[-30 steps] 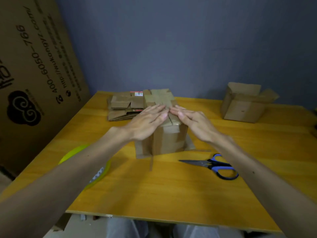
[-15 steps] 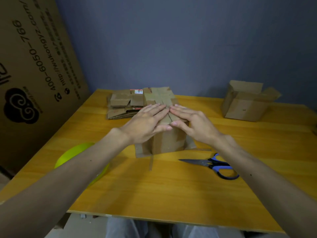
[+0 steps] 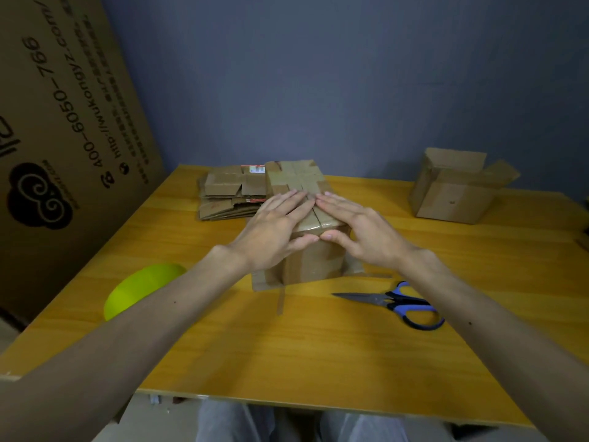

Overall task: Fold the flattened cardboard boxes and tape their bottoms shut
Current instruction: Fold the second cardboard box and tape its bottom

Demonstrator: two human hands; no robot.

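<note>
- Yellow wooden table (image 3: 318,352), grey-blue wall behind; the box (image 3: 314,261) stands mid-surface, nearer the far edge.
- Your left hand (image 3: 271,232) and right hand (image 3: 366,234) press flat on its taped top, fingers straight, fingertips meeting.
- Flattened boxes (image 3: 228,199) are stacked just behind it by the far edge.
- Scissors (image 3: 398,304) lie to its right, and a folded box (image 3: 455,196) sits at the far right corner.

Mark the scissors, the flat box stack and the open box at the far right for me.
scissors (image 3: 387,301), head view, at the pivot.
flat box stack (image 3: 228,186), head view, top sheet.
open box (image 3: 452,202), head view, front wall.
</note>
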